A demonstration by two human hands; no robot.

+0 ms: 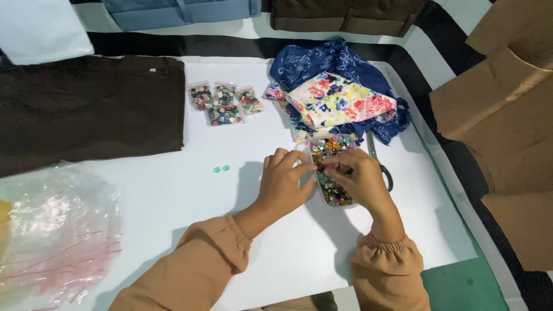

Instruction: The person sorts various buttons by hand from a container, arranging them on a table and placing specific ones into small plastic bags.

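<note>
Picking over a clear tub of mixed buttons (333, 173) near the white sheet's (173, 196) right edge, the left hand (285, 184) and right hand (357, 175) pinch fingertips together above it, seemingly sorting. Two green buttons (221, 169) lie apart mid-sheet; three button bags (223, 103) sit toward the far edge.

Four small bags of buttons (223, 105) lie just right of the folded dark trousers (86, 109). Further right sit floral fabrics (340, 98) and scissors (380, 164); below the trousers, crumpled clear plastic (55, 236).
</note>
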